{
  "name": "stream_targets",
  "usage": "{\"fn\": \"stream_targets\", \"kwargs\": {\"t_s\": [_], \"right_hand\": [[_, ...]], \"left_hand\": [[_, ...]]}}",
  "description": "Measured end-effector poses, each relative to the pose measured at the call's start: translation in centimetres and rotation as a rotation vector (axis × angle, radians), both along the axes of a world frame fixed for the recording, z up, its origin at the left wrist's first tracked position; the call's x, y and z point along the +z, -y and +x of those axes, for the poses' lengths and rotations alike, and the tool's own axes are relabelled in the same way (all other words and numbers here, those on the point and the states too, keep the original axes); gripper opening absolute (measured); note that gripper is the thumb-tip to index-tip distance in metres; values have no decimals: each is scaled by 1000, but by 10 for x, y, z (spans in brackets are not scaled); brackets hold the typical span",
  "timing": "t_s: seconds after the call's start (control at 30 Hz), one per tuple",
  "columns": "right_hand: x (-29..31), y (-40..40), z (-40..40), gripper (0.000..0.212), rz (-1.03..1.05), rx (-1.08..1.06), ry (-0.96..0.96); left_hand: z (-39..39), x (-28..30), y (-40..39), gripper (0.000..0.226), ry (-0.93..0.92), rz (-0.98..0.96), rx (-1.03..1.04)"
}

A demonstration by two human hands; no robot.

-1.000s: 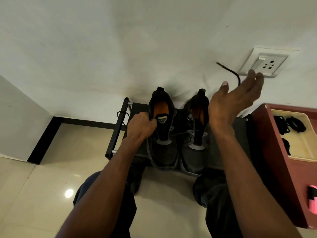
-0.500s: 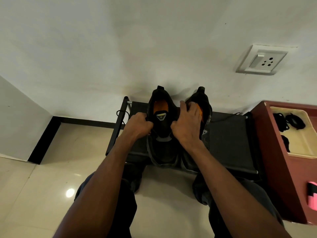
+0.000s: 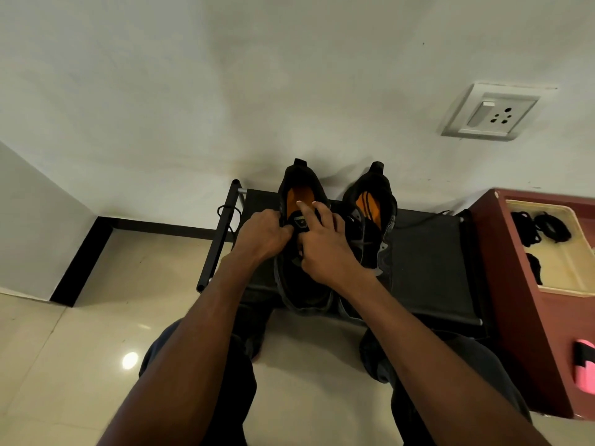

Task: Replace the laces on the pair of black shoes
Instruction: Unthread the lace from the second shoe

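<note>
Low black rack (image 3: 428, 262) against the far wall carries both black shoes, toes near, heels far, long axes running near-to-far. Left shoe (image 3: 301, 284) is the one being worked; right shoe (image 3: 373, 220) stands just beside it on the right, untouched, a lace still crossing its tongue. Both hands sit over the left shoe's throat. Left hand (image 3: 262, 233) comes in from the left, grip curled tight at the left eyelet edge by the tongue, apparently pinching lace or upper; cannot tell which. Right hand (image 3: 322, 249) lies over the tongue from the right, index finger stretched far toward the orange insole, other fingers loosely bent, holding nothing visible. Lace work lies directly under and between the grips, so the next pull likely goes upward and nearward. Spare black laces (image 3: 544, 226) sit in a cream tray (image 3: 576, 278) well right, nearer the right hand.
</note>
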State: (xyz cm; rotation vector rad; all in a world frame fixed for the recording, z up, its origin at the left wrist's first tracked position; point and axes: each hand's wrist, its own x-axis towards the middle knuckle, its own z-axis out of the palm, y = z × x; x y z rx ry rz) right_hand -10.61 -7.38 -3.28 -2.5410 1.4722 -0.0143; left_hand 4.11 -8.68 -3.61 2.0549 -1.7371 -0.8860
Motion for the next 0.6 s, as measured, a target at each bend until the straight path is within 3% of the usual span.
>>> {"fn": "stream_targets", "kwargs": {"t_s": [0.07,0.17,0.23,0.33,0.4,0.47,0.6], "right_hand": [[1,-1,-1,34,-111,-100,42],[2,-1,-5,25,-221,-381,179],[0,-1,-5,23,-249,-456,238],[2,-1,-3,34,-241,-347,222],[3,-2,-1,40,-98,-167,144],[1,-4,0,33,1,-54,37],[-9,-6,1,25,-60,5,-29]], "left_hand": [[0,0,0,24,63,-29,-2],[-3,1,1,23,103,-50,20],[-5,2,1,24,93,-51,33],[-4,1,1,26,43,-43,54],[-3,-1,1,26,-8,-27,48],[-3,-1,1,26,-25,-21,48],[-5,-1,1,26,-18,-16,54]]}}
